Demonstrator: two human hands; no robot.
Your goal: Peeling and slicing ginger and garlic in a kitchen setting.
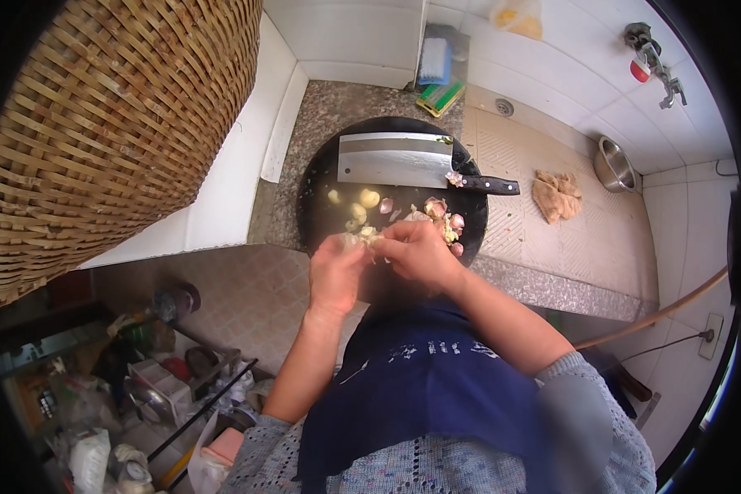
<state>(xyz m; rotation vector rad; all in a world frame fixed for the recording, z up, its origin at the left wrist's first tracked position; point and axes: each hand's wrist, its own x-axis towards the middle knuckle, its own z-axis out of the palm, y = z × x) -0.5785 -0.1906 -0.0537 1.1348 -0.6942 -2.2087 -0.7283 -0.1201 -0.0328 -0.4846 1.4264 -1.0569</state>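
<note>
A round black chopping board (318,185) lies on a granite counter. Across its far part rests a cleaver (395,162), its dark handle to the right. My left hand (336,272) and my right hand (417,250) meet over the near part of the board, fingertips pinching a garlic clove (367,232) with loose papery skin. Peeled garlic cloves (369,198) lie just beyond my left hand. Beyond and to the right of my right hand are pinkish unpeeled cloves (435,207) and bits of skin. A small piece of garlic (454,178) sits where the blade meets the handle.
A large woven basket (129,123) fills the upper left. Behind the board are a blue-and-white brush or sponge (435,60) and a green scouring pad (441,97). To the right, a tiled basin holds a tan cloth (557,195) and a steel bowl (615,165), below a wall tap (654,65).
</note>
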